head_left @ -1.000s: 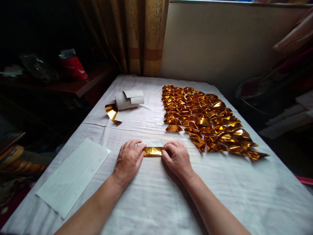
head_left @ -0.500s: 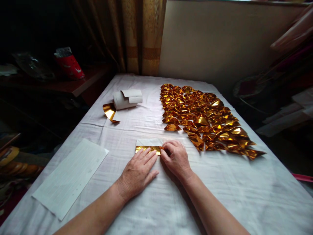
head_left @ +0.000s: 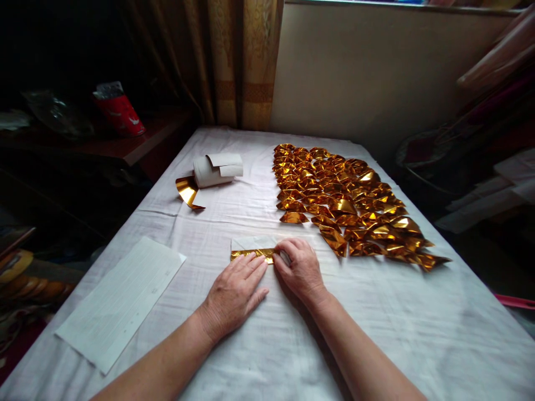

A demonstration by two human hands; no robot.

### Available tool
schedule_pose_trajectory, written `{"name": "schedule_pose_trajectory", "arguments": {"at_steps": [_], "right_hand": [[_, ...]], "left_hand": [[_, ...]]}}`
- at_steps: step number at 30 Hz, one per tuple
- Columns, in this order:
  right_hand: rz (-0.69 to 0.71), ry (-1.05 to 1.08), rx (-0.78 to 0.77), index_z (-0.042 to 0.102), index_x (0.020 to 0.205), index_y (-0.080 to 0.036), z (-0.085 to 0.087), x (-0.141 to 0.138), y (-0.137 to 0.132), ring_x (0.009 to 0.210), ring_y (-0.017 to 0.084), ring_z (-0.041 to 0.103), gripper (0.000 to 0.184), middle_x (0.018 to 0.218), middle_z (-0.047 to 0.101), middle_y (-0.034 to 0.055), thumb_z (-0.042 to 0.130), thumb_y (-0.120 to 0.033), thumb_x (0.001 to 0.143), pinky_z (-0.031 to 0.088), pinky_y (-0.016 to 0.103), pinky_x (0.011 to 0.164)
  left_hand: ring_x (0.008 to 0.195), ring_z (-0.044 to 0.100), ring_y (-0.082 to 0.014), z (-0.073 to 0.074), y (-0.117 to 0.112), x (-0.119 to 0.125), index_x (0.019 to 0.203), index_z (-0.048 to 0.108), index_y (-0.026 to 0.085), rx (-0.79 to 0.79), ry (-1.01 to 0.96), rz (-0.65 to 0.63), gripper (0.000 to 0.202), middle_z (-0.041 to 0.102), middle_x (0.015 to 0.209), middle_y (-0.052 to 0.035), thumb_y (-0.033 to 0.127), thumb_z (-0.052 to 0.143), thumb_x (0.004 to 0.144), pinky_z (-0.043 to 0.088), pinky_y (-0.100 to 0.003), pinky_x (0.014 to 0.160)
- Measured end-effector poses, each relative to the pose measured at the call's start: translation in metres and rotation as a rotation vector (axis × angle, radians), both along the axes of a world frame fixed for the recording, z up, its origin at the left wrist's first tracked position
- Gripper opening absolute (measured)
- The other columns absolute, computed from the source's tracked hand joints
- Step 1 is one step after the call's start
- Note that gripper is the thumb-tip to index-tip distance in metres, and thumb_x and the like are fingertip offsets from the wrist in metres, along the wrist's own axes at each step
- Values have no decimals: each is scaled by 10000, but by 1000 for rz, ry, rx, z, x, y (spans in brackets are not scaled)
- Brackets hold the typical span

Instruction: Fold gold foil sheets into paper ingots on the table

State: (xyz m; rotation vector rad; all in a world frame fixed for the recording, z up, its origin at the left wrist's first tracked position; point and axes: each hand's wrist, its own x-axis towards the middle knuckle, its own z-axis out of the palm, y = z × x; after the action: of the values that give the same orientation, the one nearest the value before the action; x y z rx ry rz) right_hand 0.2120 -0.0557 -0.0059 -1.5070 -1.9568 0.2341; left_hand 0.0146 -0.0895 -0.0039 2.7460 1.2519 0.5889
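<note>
A small sheet of gold foil paper (head_left: 246, 253), its white back (head_left: 253, 243) showing along the far side, lies folded on the cloth in front of me. My left hand (head_left: 236, 287) rests flat with its fingers stretched over the gold strip and its thumb apart. At the sheet's right end, my right hand (head_left: 298, 267) pinches the edge between thumb and curled fingers, which hide that corner. Beyond my right hand spread rows of folded gold foil ingots (head_left: 343, 206).
A curled roll of white-backed foil paper (head_left: 217, 170) lies at the back left, a gold piece (head_left: 188, 190) beside it. Nearer me at left is a pale paper sheet (head_left: 123, 303). A red container (head_left: 120, 114) stands on a dark side table (head_left: 144, 145).
The hands keep nearly the same pose on the foil paper. The whole view has shifted very slightly.
</note>
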Motion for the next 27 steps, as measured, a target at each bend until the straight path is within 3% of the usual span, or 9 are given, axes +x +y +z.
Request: {"name": "schedule_pose_trajectory", "arguments": {"at_steps": [9, 15, 20, 27], "right_hand": [[1, -85, -1, 624, 813, -224, 6, -6, -5, 952, 228, 555, 104, 962, 657, 55, 637, -319, 852, 386, 355, 847], [-1, -125, -49, 624, 874, -221, 7, -7, -7, 991, 242, 543, 123, 1012, 651, 64, 640, -342, 863, 373, 366, 847], [48, -47, -26, 650, 931, -237, -1, 1, -6, 1021, 230, 552, 70, 1072, 660, 57, 593, -266, 900, 380, 363, 873], [81, -12, 7, 676, 955, -250, -9, 6, -4, 1022, 213, 563, 140, 1081, 675, 43, 545, -206, 928, 386, 340, 857]], "left_hand": [[1295, 518, -251, -2, 1, 0, 1352, 522, 154, 15, -23, 5, 451, 576, 1384, -117, 347, 503, 945, 429, -433, 1099], [1311, 507, -248, -2, 2, -2, 1360, 522, 158, 23, 0, -3, 446, 572, 1392, -112, 336, 490, 952, 427, -430, 1101], [1294, 526, -239, -1, 2, -16, 1342, 552, 200, 33, -1, -6, 408, 597, 1370, -79, 322, 477, 961, 442, -429, 1091], [1236, 576, -236, 0, -3, -45, 1284, 604, 180, 97, 9, 24, 365, 637, 1320, -71, 312, 465, 973, 482, -436, 1049]]}}
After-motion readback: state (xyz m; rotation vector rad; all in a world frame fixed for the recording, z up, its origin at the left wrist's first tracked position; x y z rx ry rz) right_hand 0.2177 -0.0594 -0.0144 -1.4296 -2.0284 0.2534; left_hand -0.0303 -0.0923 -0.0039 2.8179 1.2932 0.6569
